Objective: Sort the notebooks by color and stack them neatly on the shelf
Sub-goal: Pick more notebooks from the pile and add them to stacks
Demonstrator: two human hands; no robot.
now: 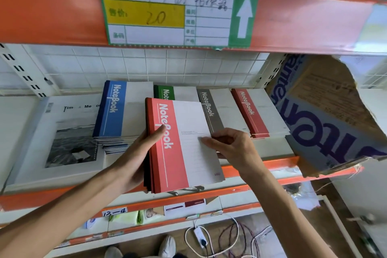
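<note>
Notebooks with red bands [178,144], several stacked together, sit at the centre of the head view, held over the front edge of the shelf [261,165]. The left hand [140,153] grips the stack along its spine side at 9 o'clock, thumb curled over the red cover and fingers wrapped underneath. The right hand [232,146] is at 3 o'clock of the stack, thumb pressed on the white part of the top cover and fingers curled behind the stack's right edge, pinching it.

On the shelf behind, at 11 o'clock of the held stack, lies a blue notebook pile [119,111], its lower books fanned out unevenly. At 12 o'clock a green notebook [165,92] shows partly behind the held stack. Just right of it lies a grey notebook [217,109], and at 2 o'clock a red notebook pile [255,111]. At 9 o'clock a large white book with a black-and-white photo [62,138] lies flat. A torn cardboard box [326,123] leans at 3 o'clock. Above, a handwritten price label [167,6] hangs on the orange upper rail [52,6]. At 6 o'clock cables [226,239] lie on the floor.
</note>
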